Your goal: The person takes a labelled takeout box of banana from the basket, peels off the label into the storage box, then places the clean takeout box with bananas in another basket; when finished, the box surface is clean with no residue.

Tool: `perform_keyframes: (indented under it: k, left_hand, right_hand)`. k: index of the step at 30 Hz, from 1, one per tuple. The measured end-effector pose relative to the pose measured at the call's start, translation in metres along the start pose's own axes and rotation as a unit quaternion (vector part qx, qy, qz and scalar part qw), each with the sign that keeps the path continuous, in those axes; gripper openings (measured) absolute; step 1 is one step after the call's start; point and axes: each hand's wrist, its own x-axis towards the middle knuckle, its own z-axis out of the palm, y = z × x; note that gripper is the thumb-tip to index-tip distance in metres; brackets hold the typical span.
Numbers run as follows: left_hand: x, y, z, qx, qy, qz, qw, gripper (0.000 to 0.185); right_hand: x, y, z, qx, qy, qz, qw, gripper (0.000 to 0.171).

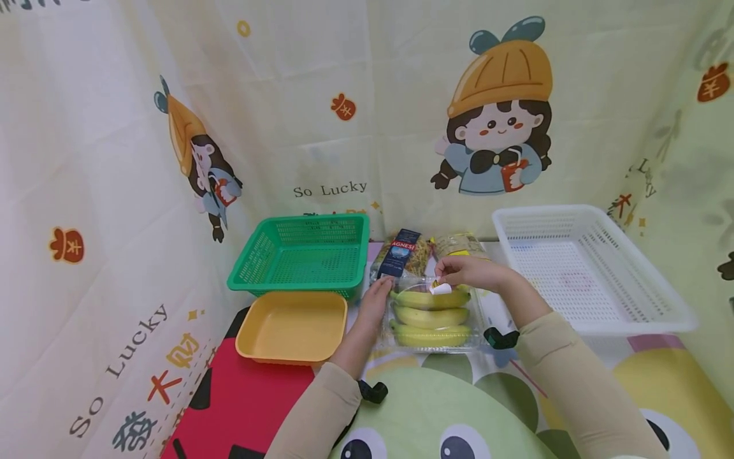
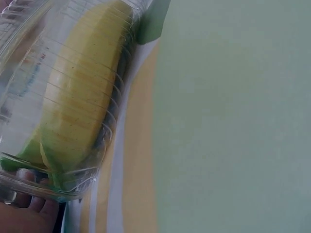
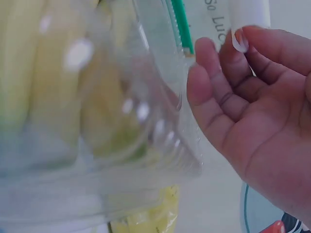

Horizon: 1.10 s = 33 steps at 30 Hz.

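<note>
A clear plastic clamshell box point(image 1: 478, 325) of bananas point(image 1: 431, 317) lies in front of me on the table. My left hand point(image 1: 375, 301) grips its left edge; in the left wrist view the fingers point(image 2: 36, 208) curl against the plastic near a banana's end point(image 2: 80, 97). Above the far part of the box, my right hand point(image 1: 467, 272) pinches a small white sticker-like piece point(image 1: 440, 289). The right wrist view shows that white piece point(image 3: 250, 14) between thumb and forefinger, the other fingers loosely bent. The box point(image 3: 141, 194) looks tilted and blurred there.
A green basket point(image 1: 243, 280) and a yellow tray point(image 1: 291, 358) stand at the left. To the right is a white basket point(image 1: 659, 287). Behind the box lie a pasta bag point(image 1: 404, 248) and another clear package point(image 1: 459, 244). A printed cloth point(image 1: 401, 127) hangs behind.
</note>
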Motion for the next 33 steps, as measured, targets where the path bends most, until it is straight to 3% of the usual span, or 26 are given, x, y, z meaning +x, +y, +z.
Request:
perform_keyframes:
  k: [3, 6, 11, 14, 19, 22, 26, 29, 33]
  left_hand:
    - [0.000, 0.001, -0.001, 0.000, -0.008, -0.001, 1.0000, 0.041]
    - [-0.001, 0.000, -0.002, 0.003, -0.010, 0.005, 0.9999, 0.041]
    - [-0.002, 0.002, -0.001, 0.022, 0.015, 0.009, 0.9996, 0.041]
    - [-0.004, 0.004, -0.002, 0.046, 0.039, 0.006, 0.9982, 0.039]
    - [-0.015, 0.013, -0.010, 0.119, 0.057, 0.031, 0.9907, 0.032]
    - [-0.029, 0.018, -0.021, 0.163, 0.039, 0.073, 0.9832, 0.030]
    - [-0.050, 0.023, -0.042, 0.194, -0.012, 0.132, 0.9720, 0.029]
    - [-0.065, 0.027, -0.064, 0.201, -0.027, 0.144, 0.9686, 0.029]
    - [-0.076, 0.032, -0.104, 0.184, -0.012, 0.149, 0.9714, 0.028]
  right_hand:
    - [0.001, -0.005, 0.000, -0.003, 0.023, -0.005, 1.000, 0.017]
    - [0.002, -0.007, 0.002, 0.028, 0.028, -0.004, 0.999, 0.021]
    - [0.001, -0.010, 0.004, 0.064, 0.037, -0.005, 0.997, 0.028]
    - [0.001, -0.010, 0.003, 0.080, 0.049, -0.010, 0.996, 0.029]
    - [0.001, -0.004, 0.003, 0.088, 0.084, -0.013, 0.992, 0.019]
    - [0.001, -0.001, 0.003, 0.071, 0.109, -0.013, 0.991, 0.017]
    - [0.002, 0.002, 0.004, 0.100, 0.110, -0.009, 0.989, 0.020]
    - [0.002, 0.003, 0.005, 0.132, 0.104, 0.000, 0.986, 0.022]
    - [0.001, 0.004, 0.005, 0.141, 0.103, 0.009, 0.985, 0.024]
